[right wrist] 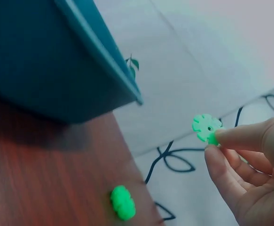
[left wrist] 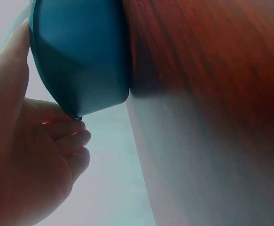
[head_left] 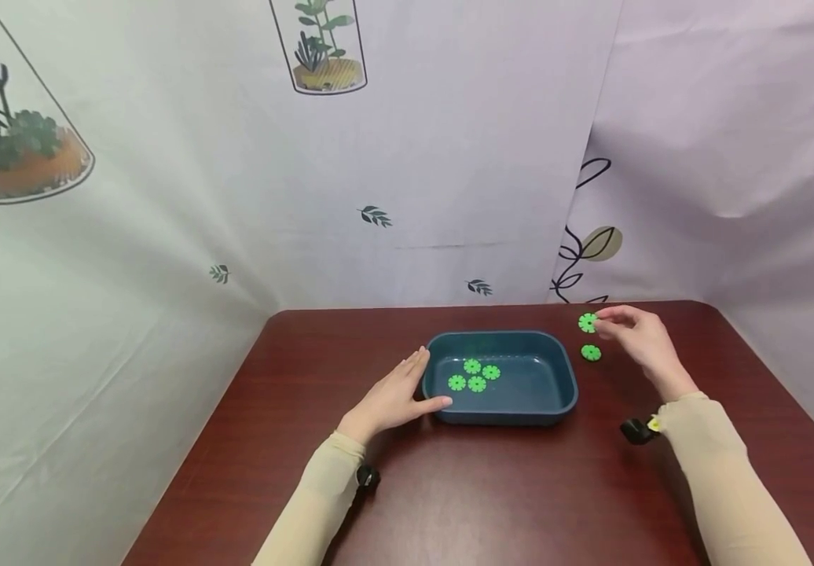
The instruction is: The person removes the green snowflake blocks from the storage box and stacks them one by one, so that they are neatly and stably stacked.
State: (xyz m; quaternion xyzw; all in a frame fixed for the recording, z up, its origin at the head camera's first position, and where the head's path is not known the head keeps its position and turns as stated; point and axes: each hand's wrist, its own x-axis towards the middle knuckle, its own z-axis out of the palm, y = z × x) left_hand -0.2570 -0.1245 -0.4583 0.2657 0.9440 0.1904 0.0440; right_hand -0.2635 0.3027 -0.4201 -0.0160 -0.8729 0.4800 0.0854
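Note:
My right hand pinches a bright green notched plastic disc between thumb and forefinger. In the right wrist view, the disc is held up off the table and its small centre hole shows. Another green disc lies on the table just below that hand in the head view. My left hand rests at the left end of a dark blue rectangular basin, fingers along its left rim and thumb extended over the front corner. Inside the basin, toward its left, several green discs lie flat.
The basin stands on a dark red-brown wooden table. A pale cloth backdrop with printed plants rises behind the table and at its sides. Small black devices are worn at both wrists, over the cream sleeves.

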